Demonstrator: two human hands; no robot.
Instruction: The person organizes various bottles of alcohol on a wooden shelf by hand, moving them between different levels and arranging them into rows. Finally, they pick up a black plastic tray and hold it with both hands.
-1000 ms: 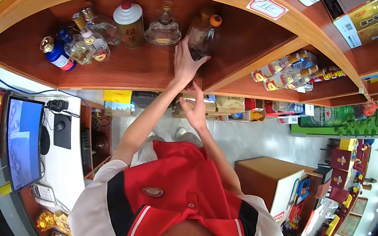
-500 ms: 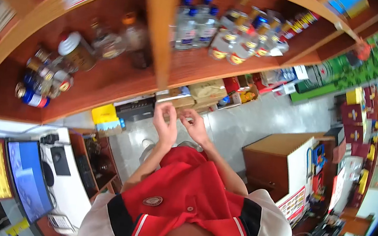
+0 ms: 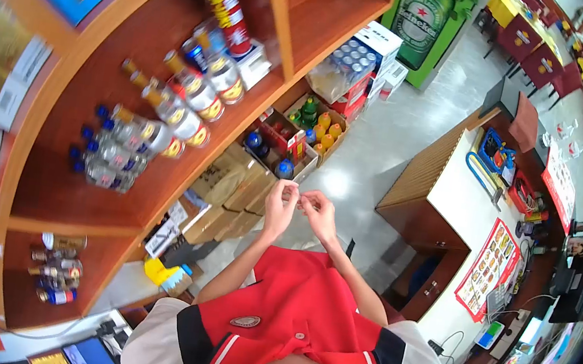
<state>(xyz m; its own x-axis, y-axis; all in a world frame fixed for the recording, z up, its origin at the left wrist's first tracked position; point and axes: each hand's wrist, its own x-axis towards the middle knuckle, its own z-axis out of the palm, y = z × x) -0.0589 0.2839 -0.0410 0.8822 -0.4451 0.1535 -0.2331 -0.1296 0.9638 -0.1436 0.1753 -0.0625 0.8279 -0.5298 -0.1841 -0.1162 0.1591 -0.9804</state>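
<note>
Both hands are raised in front of the red shirt, side by side. My left hand (image 3: 279, 208) has its thumb and fingers curled into a pinch. Close beside it, my right hand (image 3: 318, 211) is curled the same way, its fingertips turned toward the left ones. If anything lies between the fingertips, it is too small to make out. Beyond the hands, on the floor, are cardboard boxes (image 3: 237, 188), a blue-capped bottle (image 3: 284, 169) and a carton of orange-yellow bottles (image 3: 326, 132).
A wooden shelf (image 3: 179, 188) on the left holds clear liquor bottles (image 3: 117, 150) and a red tube (image 3: 225, 5). On the right stands a counter (image 3: 448, 182) with a menu sheet (image 3: 489, 269). Grey tiled floor (image 3: 358, 184) lies between them, with a green Heineken cooler (image 3: 421, 29) behind.
The view has swung to the right along the shelf, bringing more of the counter and floor into sight. My hands stay raised together, and their fingers look more closed.
</note>
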